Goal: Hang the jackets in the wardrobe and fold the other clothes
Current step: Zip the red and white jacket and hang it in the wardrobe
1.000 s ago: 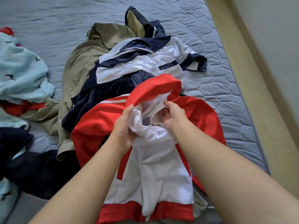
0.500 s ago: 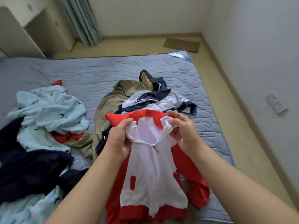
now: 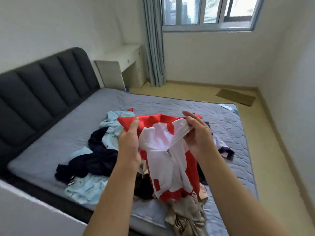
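Jacket (image 3: 167,169) in red and white, held up above a grey bed (image 3: 56,143).
Head view: the left hand (image 3: 129,142) grips the red collar, thumb in front; the right hand (image 3: 198,136) pinches the white zip edge. The jacket hangs partly zipped over pale blue clothes (image 3: 112,127), navy clothes (image 3: 98,161) and beige clothes (image 3: 187,217) on the mattress.

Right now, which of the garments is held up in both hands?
The red-and-white zip jacket: the left hand and right hand grip its collar. The light blue garment, navy garment and khaki jacket all lie loose on the mattress.
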The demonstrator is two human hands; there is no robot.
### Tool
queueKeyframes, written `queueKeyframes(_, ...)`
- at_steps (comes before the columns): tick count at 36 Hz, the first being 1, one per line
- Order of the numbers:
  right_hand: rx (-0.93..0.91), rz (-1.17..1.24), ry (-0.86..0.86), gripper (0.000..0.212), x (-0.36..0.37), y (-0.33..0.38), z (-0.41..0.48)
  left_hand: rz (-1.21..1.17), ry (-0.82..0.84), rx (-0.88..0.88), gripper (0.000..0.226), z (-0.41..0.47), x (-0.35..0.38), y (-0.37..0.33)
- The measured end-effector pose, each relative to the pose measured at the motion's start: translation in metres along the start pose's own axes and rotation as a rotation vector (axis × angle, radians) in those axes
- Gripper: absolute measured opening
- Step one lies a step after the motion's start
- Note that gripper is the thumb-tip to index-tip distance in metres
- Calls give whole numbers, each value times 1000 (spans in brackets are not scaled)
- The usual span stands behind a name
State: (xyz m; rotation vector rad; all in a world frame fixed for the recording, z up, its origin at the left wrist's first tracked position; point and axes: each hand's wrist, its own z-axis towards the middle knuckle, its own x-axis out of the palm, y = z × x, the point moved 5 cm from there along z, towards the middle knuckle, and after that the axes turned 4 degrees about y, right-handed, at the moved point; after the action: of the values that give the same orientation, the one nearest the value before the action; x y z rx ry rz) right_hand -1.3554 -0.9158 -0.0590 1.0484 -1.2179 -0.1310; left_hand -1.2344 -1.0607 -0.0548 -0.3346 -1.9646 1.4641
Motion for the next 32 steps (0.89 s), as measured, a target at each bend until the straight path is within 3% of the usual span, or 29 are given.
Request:
queueKeyframes(8,213,-72,320,37,72,-40,-55,-154,-399,153,17,-111,-74,-25)
queueKeyframes(17,321,-246,693,32,154,-91,-163,-111,-772,275,26,-257,-152,-54)
queueKeyframes(24,525,-240,1008,28,213,-139,-309,-191,-1041,426,36,-416,-211,-65)
queueKeyframes(32,794,-130,1297,28,237,-167,-535,-223,-1375,519,36,-648,-261,-46)
